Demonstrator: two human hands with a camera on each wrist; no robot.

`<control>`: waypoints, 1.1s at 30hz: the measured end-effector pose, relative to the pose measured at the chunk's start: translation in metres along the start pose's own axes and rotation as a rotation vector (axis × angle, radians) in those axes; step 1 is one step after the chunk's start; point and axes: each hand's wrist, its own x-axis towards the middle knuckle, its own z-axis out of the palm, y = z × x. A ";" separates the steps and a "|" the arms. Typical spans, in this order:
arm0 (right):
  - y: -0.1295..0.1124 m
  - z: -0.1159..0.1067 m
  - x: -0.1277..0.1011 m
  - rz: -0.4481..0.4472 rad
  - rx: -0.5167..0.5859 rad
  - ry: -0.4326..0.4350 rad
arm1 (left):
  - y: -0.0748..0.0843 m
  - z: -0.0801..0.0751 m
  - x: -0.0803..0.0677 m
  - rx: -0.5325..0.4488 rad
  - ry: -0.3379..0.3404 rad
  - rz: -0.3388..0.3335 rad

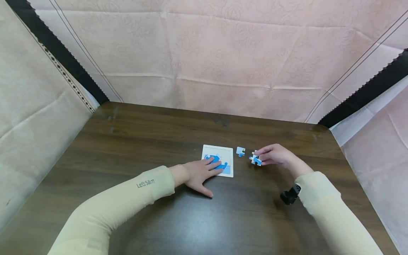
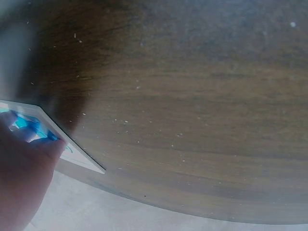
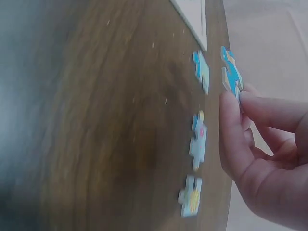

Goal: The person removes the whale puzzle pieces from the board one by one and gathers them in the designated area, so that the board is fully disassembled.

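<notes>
My left hand point(image 1: 202, 173) lies with spread fingers on a square white-framed puzzle board point(image 1: 227, 152), covering part of its blue picture. In the left wrist view the fingertips rest on the same board point(image 2: 82, 154). My right hand point(image 1: 276, 156) pinches a blue and white jigsaw piece point(image 3: 233, 74) between thumb and fingers, held above the table to the right of the board. A blue and white jigsaw piece point(image 1: 240, 151) lies flat between the board and that hand.
In the right wrist view, a piece with a pink spot point(image 3: 198, 139) and a piece with a yellow patch point(image 3: 192, 198) lie in a row on the dark wooden table point(image 1: 153, 134). A pale cloth point(image 1: 204, 53) hangs behind the table's far edge.
</notes>
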 end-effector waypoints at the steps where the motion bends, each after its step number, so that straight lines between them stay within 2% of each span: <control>1: 0.002 -0.003 -0.002 0.000 -0.002 0.002 | 0.000 0.000 0.000 0.000 0.001 0.000; 9: 0.019 -0.023 -0.012 0.043 0.025 0.019 | 0.001 -0.002 0.000 0.003 -0.003 -0.010; 19: 0.038 -0.037 -0.018 0.084 0.050 0.025 | 0.001 -0.001 -0.001 -0.006 -0.007 -0.011; 24: 0.046 -0.039 -0.018 0.111 0.062 0.018 | 0.001 -0.002 0.000 -0.004 -0.012 -0.014; 33: 0.051 -0.037 -0.018 0.104 0.068 0.030 | 0.001 -0.002 -0.001 -0.013 -0.015 -0.012</control>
